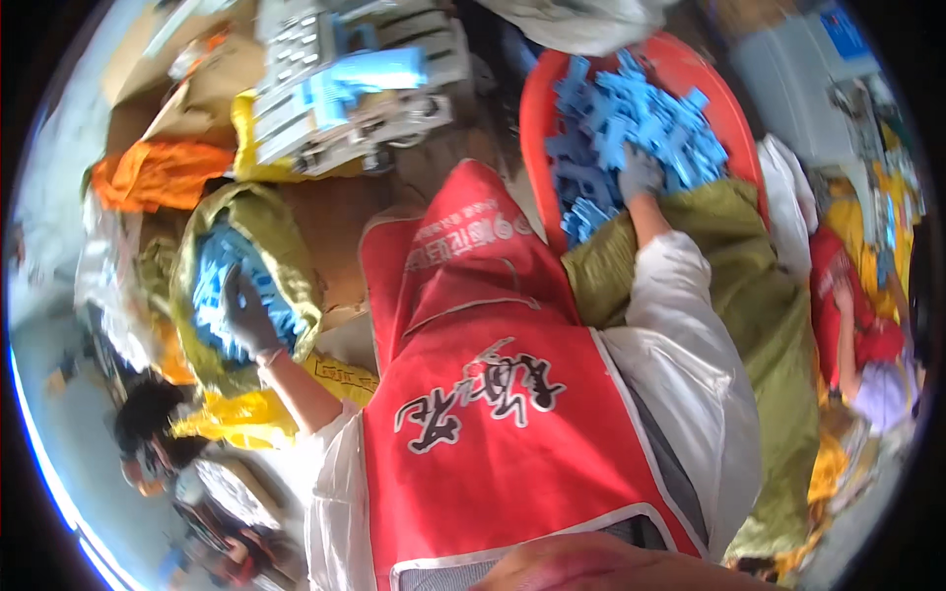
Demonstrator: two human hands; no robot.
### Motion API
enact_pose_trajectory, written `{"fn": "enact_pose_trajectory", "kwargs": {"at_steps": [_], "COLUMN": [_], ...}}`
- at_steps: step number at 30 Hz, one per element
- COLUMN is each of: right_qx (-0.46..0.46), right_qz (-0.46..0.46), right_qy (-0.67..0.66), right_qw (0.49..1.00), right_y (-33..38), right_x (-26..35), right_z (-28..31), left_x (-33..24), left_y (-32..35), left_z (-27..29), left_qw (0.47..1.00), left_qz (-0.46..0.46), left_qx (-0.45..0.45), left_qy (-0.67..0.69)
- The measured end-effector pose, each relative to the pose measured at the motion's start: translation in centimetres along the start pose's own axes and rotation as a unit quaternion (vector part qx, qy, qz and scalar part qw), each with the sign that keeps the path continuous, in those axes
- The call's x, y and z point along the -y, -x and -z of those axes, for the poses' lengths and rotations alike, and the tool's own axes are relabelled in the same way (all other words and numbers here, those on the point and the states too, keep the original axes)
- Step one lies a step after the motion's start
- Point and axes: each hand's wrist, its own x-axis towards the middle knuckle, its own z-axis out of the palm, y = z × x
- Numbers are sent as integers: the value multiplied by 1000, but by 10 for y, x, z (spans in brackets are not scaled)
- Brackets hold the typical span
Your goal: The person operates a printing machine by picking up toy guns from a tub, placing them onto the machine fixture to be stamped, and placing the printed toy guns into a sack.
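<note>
Blue plastic toy-gun shells [680, 123]: lay heaped in red basin [535, 128], toward its far edge, and within left olive sack [281, 212]. With right gloved hand [641, 175]: reached among shells at basin's middle; could not tell how far open, or if holding any. With left gloved hand [243, 313]: reached over sack's near edge, fingers extended; could not tell any hold.

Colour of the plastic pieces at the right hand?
Light blue plastic pieces; the head view shows them best.

Open air over apron [473, 266], between left sack [283, 217] and red tub [535, 148]; metal fixture [434, 44] blocking beyond
</note>
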Motion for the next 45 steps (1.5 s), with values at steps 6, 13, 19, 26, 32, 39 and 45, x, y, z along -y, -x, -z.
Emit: {"fn": "enact_pose_trajectory", "kwargs": {"at_steps": [6,13,19,26,32,39,45], "right_qx": [-108,-73,-33,-215,-330,-358,-344], "right_qz": [120,12,109,353,448,551,526], "right_qy": [-226,-714,-802,-592,-375,-190,-89], "right_qw": [961,697,586,692,741,729,773], "right_y": [5,33,83,71,49,42,74], "right_x": [0,26,72,167,218,227,221], "right_z": [40,129,224,312,339,354,374], "left_x": [-58,-164,-172,-132,-27,40,65], "left_y": [-39,-105,-143,-109,-66,-11,-17], "left_z": [-11,-38,-68,-55,-23,27,33], "left_qw": [993,944,900,933,947,968,956], "left_qz": [-98,-288,-205,-161,-18,85,121], "left_qx": [-11,45,300,63,-33,-128,-191], "left_qy": [64,155,241,315,319,199,187]}}
